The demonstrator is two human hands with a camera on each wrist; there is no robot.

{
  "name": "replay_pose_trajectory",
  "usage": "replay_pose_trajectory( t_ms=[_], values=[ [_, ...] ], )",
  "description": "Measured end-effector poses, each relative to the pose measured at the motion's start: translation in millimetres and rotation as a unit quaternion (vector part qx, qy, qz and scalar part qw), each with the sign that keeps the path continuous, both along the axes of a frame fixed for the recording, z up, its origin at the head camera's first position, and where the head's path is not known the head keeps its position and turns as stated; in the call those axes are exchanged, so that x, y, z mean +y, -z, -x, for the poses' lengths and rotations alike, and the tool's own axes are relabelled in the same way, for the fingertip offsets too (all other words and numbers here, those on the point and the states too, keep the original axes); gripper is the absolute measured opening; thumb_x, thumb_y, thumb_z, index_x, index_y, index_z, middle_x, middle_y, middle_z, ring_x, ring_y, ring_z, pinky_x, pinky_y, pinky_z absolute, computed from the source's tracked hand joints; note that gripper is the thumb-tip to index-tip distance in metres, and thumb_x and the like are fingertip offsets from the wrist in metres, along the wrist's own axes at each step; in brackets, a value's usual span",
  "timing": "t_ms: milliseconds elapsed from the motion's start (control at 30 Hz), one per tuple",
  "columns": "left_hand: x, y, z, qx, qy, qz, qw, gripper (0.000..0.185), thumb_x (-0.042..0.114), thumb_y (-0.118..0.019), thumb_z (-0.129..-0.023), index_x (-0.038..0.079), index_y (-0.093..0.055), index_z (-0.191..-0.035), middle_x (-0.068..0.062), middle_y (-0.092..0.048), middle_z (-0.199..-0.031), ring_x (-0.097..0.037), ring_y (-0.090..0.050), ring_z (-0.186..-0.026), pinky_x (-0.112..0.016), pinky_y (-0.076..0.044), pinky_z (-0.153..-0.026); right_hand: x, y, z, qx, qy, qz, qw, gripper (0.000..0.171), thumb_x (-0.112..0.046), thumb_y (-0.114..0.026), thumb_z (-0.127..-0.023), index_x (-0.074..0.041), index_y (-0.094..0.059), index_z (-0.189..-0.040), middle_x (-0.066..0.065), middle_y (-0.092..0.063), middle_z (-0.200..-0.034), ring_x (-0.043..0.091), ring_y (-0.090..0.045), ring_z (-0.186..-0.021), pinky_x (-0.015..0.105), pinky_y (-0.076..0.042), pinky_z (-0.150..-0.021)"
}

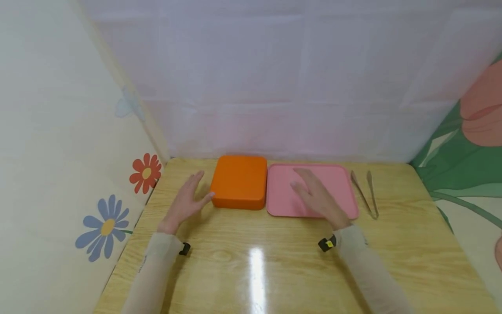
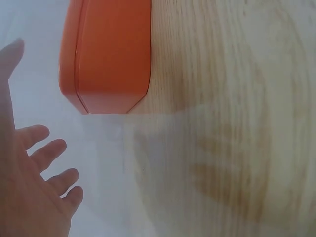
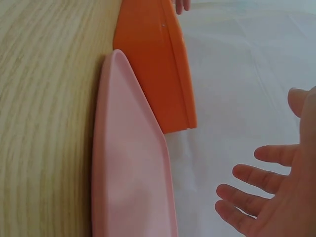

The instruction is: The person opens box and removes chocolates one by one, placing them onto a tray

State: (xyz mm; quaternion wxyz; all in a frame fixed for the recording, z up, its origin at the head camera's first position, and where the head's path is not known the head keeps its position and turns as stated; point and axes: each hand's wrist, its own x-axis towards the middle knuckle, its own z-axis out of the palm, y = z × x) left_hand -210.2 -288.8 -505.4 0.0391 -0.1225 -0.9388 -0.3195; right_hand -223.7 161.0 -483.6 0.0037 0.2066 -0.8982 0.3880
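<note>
In the head view, a closed orange box (image 1: 239, 182) sat toward the far edge of the wooden table (image 1: 251, 270), with a pink tray (image 1: 345, 185) just beside it on the right and a pair of tongs (image 1: 365, 192) lying to the right of the tray. The left hand (image 1: 185, 201) was at the box's near left corner with fingers straight and spread, holding nothing; whether the thumb tip touched the box could not be told. The right hand (image 1: 317, 196) hovered over the pink tray, fingers extended and relaxed, gripping nothing. Both forearms wore pale sleeves, and flower decals marked the left wall. In the left wrist view, the orange box (image 2: 111, 54) stood clear of the left hand (image 2: 29, 187), whose fingers were loosely spread with an evident gap to the box. In the right wrist view, the pink tray (image 3: 131, 173) lay close against the orange box (image 3: 155, 64), and the right hand (image 3: 276, 197) was above the tray with its fingers apart and empty.
</note>
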Motion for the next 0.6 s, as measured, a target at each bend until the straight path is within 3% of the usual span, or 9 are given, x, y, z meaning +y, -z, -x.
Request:
replay_pose_trajectory(
  t_ms=[133,300,600],
  values=[
    [2,1.8,-2.9,-0.039,0.001,-0.019,0.999,0.107,0.058,-0.077,-0.094,0.021,-0.017,-0.174,-0.011,-0.019,-0.179,-0.041,-0.017,-0.165,-0.07,-0.021,-0.128,-7,1.6,-1.0,-0.015,-0.001,0.0,1.0,0.068,-0.054,-0.04,-0.113,-0.015,-0.034,-0.168,0.013,-0.036,-0.172,0.035,-0.035,-0.159,0.062,-0.026,-0.129],
    [5,7.0,-4.2,-0.061,0.005,-0.031,0.9976,0.123,0.062,-0.086,-0.084,0.021,-0.013,-0.174,-0.011,-0.017,-0.179,-0.042,-0.02,-0.164,-0.07,-0.023,-0.127,-14,2.5,-1.1,-0.019,-0.006,0.014,1.0,0.069,-0.056,-0.039,-0.113,-0.014,-0.036,-0.167,0.013,-0.04,-0.169,0.036,-0.042,-0.154,0.062,-0.032,-0.126],
    [12,16.3,1.7,-0.076,0.015,-0.033,0.9965,0.123,0.041,-0.094,-0.083,0.008,-0.016,-0.172,-0.021,-0.02,-0.177,-0.047,-0.022,-0.162,-0.069,-0.022,-0.128,-27,8.9,0.8,-0.018,-0.015,0.026,0.999,0.067,-0.054,-0.04,-0.114,-0.011,-0.039,-0.165,0.015,-0.045,-0.165,0.036,-0.049,-0.147,0.061,-0.039,-0.122]
  ],
)
